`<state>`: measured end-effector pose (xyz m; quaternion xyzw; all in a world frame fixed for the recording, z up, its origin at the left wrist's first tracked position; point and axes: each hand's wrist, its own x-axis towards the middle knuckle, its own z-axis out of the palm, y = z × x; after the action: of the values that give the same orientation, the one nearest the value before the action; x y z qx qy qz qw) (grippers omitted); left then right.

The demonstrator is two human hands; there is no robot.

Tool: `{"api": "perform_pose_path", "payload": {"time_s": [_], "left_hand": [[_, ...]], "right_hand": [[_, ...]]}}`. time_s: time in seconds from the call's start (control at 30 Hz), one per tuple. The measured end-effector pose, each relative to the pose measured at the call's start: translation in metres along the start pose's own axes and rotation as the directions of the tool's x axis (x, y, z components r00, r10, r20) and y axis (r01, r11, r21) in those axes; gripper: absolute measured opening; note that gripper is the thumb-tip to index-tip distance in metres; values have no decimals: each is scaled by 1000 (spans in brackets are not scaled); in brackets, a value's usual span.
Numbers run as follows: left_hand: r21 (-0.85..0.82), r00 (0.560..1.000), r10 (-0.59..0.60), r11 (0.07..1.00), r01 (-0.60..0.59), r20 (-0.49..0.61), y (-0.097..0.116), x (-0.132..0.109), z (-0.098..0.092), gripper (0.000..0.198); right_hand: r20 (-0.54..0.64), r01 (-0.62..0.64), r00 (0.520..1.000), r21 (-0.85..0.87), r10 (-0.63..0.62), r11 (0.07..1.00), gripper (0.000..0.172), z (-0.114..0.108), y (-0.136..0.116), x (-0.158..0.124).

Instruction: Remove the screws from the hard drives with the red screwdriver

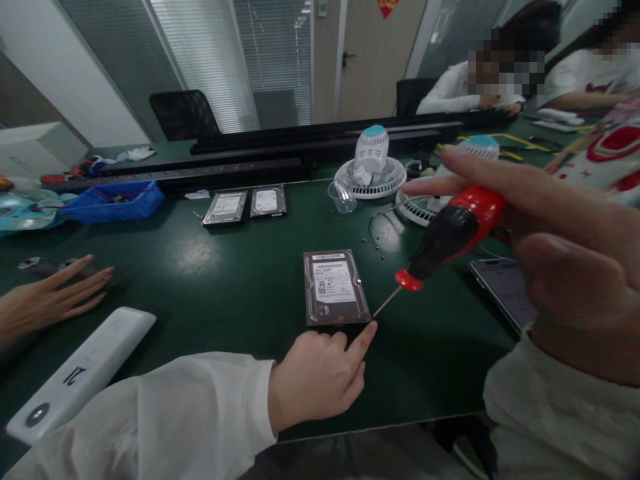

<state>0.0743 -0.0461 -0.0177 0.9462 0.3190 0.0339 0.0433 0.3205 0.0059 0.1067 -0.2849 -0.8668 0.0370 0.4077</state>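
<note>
A hard drive point(333, 287) lies label up on the table in front of me. My right hand point(575, 260) has a red and black screwdriver point(447, 233), its handle end against the palm and some fingers stretched out over it. The thin shaft slants down to the drive's near right corner. My left hand point(320, 377) is at the drive's near edge. Its index finger is extended, the tip at that corner beside the screwdriver tip; the thumb is apart and the other fingers are bent. Any screw under the tip is too small to make out.
Two more hard drives point(225, 207) lie farther back. Several small screws point(377, 247) are scattered near a clear plastic cup point(344, 198) and white fans point(373, 163). A phone point(500, 293) lies right, a white device point(83, 373) left. Another person's hand point(55, 293) rests at far left.
</note>
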Motion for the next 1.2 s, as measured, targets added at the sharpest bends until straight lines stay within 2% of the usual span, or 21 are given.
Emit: {"api": "perform_pose_path", "payload": {"time_s": [0.07,0.13,0.2,0.27,0.33,0.4,0.5,0.57,0.67,0.73,0.83,0.9,1.0,1.07,1.13,1.2], "left_hand": [[-3,1000,-2,1000,2,-10,0,0,0,61],[-4,1000,-8,1000,8,-20,0,0,0,61],[-2,1000,-10,1000,10,-21,0,0,0,61],[0,1000,-10,1000,10,-20,0,0,0,61],[-1,1000,-6,1000,6,-22,0,0,0,61],[0,1000,-5,1000,5,-27,0,0,0,61],[2,999,-8,1000,8,-32,0,0,1,61],[4,999,-8,1000,8,-32,0,0,1,61],[5,999,-13,1000,13,-32,0,0,1,61],[6,999,-17,1000,17,-33,1,0,1,61],[3,999,-13,1000,13,-34,1,0,1,61],[0,999,-11,1000,11,-36,1,-1,2,61],[-1,999,-8,1000,8,-38,1,-1,2,61],[-3,999,-8,1000,8,-39,1,-1,2,61],[-2,999,-7,1000,7,-39,1,-1,1,61],[4,999,-5,1000,5,-36,1,-1,1,61]], "right_hand": [[-45,-5,999,-7,5,1000,51,0,2,-1],[-126,-30,992,-155,10,987,51,-1,4,-1],[-148,-4,988,-266,-37,964,48,-3,5,-2],[-101,24,994,-222,-47,975,52,-4,4,-3],[-51,1,999,-94,-6,996,53,-4,3,-3],[-70,-31,997,-33,29,999,49,-3,1,-3],[-168,-87,984,-173,57,981,47,-1,-1,-3],[-153,-78,987,-237,42,968,45,-2,-1,-2],[-52,14,998,-90,-18,996,50,-3,1,-2],[-72,1,997,-19,-3,1000,50,-3,1,-2],[-144,-74,988,-174,48,982,48,-1,-1,-3],[-123,-52,992,-297,16,954,47,-2,0,-2],[-20,95,995,-196,-101,976,52,-4,5,0],[20,80,997,-99,-78,992,53,-5,8,-1],[-12,31,999,-104,-32,994,55,-5,8,-3],[-119,-30,993,-179,9,983,59,-3,5,-5]]}}
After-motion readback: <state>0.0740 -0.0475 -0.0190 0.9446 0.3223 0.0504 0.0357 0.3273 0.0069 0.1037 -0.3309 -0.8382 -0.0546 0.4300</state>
